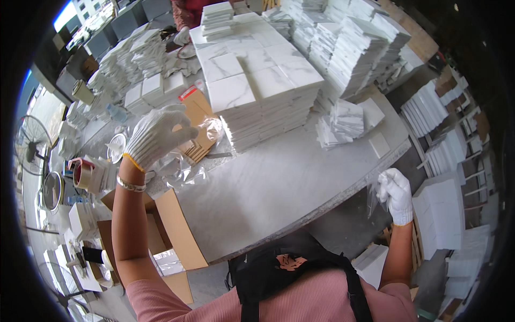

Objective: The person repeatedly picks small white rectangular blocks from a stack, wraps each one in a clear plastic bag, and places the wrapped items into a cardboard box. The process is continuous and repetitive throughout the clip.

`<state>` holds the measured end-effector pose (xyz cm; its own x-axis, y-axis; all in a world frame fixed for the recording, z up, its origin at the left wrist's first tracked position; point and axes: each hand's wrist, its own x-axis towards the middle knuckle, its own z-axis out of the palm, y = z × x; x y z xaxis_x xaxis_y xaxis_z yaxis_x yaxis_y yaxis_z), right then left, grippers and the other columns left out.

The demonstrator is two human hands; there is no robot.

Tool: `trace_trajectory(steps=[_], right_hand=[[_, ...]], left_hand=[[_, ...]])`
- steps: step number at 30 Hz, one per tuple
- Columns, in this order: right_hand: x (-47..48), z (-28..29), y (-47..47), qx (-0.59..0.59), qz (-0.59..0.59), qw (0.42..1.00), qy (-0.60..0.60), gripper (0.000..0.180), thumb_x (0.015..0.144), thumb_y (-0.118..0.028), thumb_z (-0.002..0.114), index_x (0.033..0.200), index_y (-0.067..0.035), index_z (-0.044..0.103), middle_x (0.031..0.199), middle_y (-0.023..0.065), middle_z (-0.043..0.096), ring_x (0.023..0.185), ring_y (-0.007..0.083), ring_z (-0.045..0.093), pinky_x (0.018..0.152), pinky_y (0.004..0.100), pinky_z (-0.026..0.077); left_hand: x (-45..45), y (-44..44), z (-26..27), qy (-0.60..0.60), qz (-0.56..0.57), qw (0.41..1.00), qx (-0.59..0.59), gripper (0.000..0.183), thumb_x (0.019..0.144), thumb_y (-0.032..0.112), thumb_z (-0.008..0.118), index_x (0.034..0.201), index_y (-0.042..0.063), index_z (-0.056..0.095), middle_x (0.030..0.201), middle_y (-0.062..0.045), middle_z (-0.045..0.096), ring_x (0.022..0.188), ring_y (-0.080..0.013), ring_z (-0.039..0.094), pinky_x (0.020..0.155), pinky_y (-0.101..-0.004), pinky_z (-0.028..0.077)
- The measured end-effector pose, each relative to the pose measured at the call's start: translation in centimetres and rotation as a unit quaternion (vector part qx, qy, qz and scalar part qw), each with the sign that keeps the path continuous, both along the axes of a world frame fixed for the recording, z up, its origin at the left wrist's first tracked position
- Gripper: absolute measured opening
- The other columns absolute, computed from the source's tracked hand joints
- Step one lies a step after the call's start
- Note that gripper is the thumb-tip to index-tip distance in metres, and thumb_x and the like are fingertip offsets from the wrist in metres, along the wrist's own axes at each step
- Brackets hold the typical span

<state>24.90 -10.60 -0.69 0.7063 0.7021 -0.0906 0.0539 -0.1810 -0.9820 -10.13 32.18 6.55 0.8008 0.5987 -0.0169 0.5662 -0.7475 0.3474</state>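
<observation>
My left hand (159, 131), in a white knit glove, is raised over the left part of the stone-topped table (257, 193). Its thumb and fingers are curved apart with nothing seen between them. Below it lie crumpled clear plastic (189, 171) and flat brown cardboard pieces (199, 116). My right hand (396, 193), gloved too, is closed on a piece of clear plastic film (376, 199) beyond the table's right edge. Ahead stands a large block of stacked marble-look tiles (265, 92). A small loose pile of tiles (346, 120) lies to its right.
An open cardboard box (181, 229) stands by my left forearm. Tape rolls (82, 175) lie at the far left. More tile stacks (354, 48) rise at the back right, with white tiles (438, 209) right of the table. Across the table, a person's gloved hand (182, 37) shows.
</observation>
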Motion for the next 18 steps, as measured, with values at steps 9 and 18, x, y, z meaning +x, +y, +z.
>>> trace_trajectory(steps=[9, 18], right_hand=[[-1.8, 9.2, -0.2, -0.085, 0.109, 0.99, -0.017, 0.015, 0.096, -0.01, 0.067, 0.106, -0.001, 0.074, 0.081, 0.0, 0.068, 0.063, 0.0037, 0.056, 0.055, 0.0207, 0.043], [-2.6, 11.9, -3.9, -0.192, 0.075, 0.976, -0.075, 0.017, 0.093, -0.016, 0.072, 0.105, -0.003, 0.075, 0.081, 0.0033, 0.072, 0.066, 0.0066, 0.061, 0.059, 0.025, 0.048]], left_hand=[[15.2, -14.8, -5.6, -0.128, -0.386, 0.879, -0.248, 0.092, 0.084, 0.058, 0.076, 0.153, 0.005, 0.044, 0.15, -0.022, 0.052, 0.135, -0.0372, 0.054, 0.112, -0.0431, 0.043], [23.3, -29.3, -7.9, -0.208, -0.392, 0.71, -0.547, 0.069, 0.089, 0.031, 0.082, 0.143, -0.002, 0.053, 0.131, -0.011, 0.061, 0.115, -0.0165, 0.058, 0.1, -0.0333, 0.048]])
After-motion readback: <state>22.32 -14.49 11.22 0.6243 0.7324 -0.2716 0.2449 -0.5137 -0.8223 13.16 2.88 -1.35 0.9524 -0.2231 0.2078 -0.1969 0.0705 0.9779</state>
